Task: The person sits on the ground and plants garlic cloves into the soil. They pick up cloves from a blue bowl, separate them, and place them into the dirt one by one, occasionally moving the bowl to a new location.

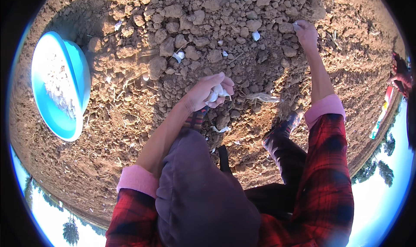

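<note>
My left hand [208, 92] is cupped above my knee and the soil, its fingers curled round several white garlic cloves [217, 93]. Out to the right, my right hand [306, 35] reaches down to the ground and pinches a small pale piece [296, 27], likely a clove, at its fingertips. Between and beyond the hands, single cloves lie on the cloddy soil: one white clove [256, 36], another with loose skin [178, 56], and a smaller one [146, 77] to the left. The tips of my right fingers are partly hidden against the soil.
A blue plastic basin [70, 130] holding many pale cloves stands tilted on the soil at left. Dry clods [167, 47] and straw lie ahead. My shod foot [292, 121] is planted below my right hand. At the right edge, another person's hand [403, 79] is near a colourful bag [385, 105].
</note>
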A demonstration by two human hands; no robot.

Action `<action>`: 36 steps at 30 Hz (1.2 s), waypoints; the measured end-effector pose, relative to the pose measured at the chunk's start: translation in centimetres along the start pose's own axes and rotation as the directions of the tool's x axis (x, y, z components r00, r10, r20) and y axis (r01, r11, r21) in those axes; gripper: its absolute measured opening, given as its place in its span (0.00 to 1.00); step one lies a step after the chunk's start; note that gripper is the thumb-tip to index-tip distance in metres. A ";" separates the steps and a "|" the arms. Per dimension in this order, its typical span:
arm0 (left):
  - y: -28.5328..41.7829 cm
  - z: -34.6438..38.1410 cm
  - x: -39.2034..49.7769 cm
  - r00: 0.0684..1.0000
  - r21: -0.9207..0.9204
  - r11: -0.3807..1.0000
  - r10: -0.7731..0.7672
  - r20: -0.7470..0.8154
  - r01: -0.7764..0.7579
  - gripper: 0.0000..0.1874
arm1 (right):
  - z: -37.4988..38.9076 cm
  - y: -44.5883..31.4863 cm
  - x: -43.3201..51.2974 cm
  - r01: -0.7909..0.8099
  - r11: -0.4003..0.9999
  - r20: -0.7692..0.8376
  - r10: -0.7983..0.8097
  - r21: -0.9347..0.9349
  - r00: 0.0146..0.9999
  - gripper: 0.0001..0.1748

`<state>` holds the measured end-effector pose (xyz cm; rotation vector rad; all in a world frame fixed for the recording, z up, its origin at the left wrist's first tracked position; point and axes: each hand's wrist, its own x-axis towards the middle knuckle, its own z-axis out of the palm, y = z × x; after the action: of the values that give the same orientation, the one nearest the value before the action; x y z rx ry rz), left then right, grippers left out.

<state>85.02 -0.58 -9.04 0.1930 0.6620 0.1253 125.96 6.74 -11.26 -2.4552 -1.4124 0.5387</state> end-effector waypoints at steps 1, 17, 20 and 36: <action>0.0 0.0 0.0 1.000 -0.007 1.000 -0.010 -0.008 0.010 0.24 | 0.0 0.1 0.3 0.062 0.998 0.065 -0.060 -0.022 0.996 0.13; 0.0 0.5 -0.2 0.999 -0.075 0.997 -0.011 -0.040 0.008 0.24 | 1.0 -1.1 -1.8 0.373 0.922 -0.006 -0.376 -0.107 0.927 0.06; 0.1 0.5 -0.2 1.000 -0.063 0.998 -0.001 -0.023 0.000 0.23 | 1.2 -1.0 -2.1 0.358 0.921 -0.023 -0.366 -0.153 0.930 0.07; 2.4 9.1 3.1 0.977 -0.062 0.995 0.093 0.195 -0.082 0.14 | -17.2 -6.5 -11.1 0.040 0.992 0.637 -0.109 0.122 0.763 0.20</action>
<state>92.95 1.09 -3.32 0.1806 0.4521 0.2054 123.33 -0.36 8.84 -2.2001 -1.6403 1.5097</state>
